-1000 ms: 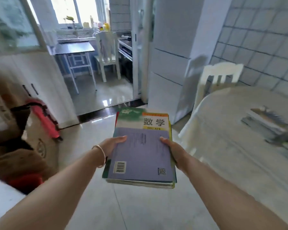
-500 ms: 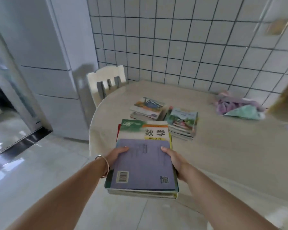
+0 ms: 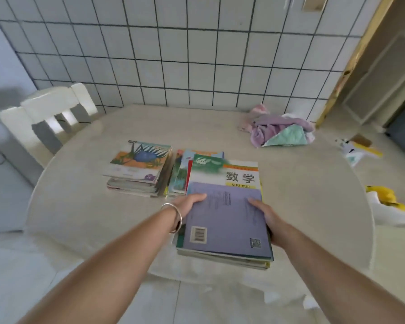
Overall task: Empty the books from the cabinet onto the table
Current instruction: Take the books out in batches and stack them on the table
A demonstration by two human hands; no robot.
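A stack of textbooks [image 3: 225, 218], purple cover on top, was held over the near part of the round table [image 3: 80, 206]. The left hand [image 3: 188, 204] and right hand [image 3: 265, 215] gripped its sides. Two book piles [image 3: 138, 169] lay just beyond; crumpled cloths [image 3: 278, 130] far right.

Green-and-white textbook [image 3: 222, 173], second in the carried stack: large characters "数学" on the cover, with "SHU XUE" in Latin letters on a yellow strip just beneath. Purple book [image 3: 225, 220] on top of it: a barcode at lower left and a QR code at lower right, digits and small print too blurred to read.
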